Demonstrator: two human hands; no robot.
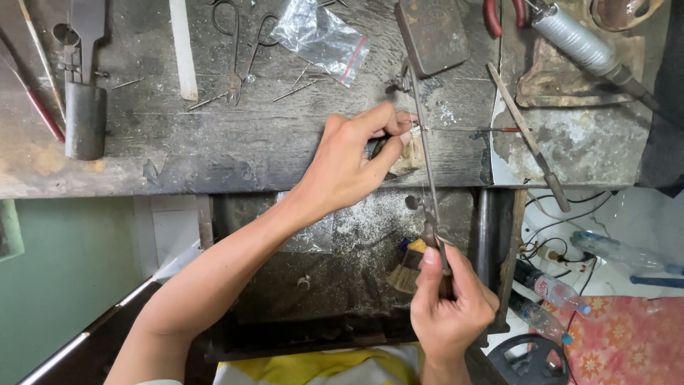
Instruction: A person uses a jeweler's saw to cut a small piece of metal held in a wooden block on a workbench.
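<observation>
From the head view, the left hand (349, 160) reaches across the front edge of the worn workbench (214, 142), its thumb and fingers pinched shut on a small shiny piece (415, 131) held against a wooden peg (407, 161) at that edge. The right hand (449, 306) sits lower, below the bench edge, fingers closed around the handle of a thin-framed saw (427, 178); the saw's frame runs up from this hand to the small piece, and its blade lies beside the pinched fingertips. Under the saw, in the dusty tray (356, 249) below the bench, lies a brush (407, 267), just left of the right hand.

Toward the back edge of the bench lie scissors (239, 50), a clear plastic bag (320, 36) and a dark flat block (433, 34). A metal file (529, 139) lies slanted near the right corner, on a stained metal sheet (591, 142). Plastic bottles (548, 292) lie on the floor at the right.
</observation>
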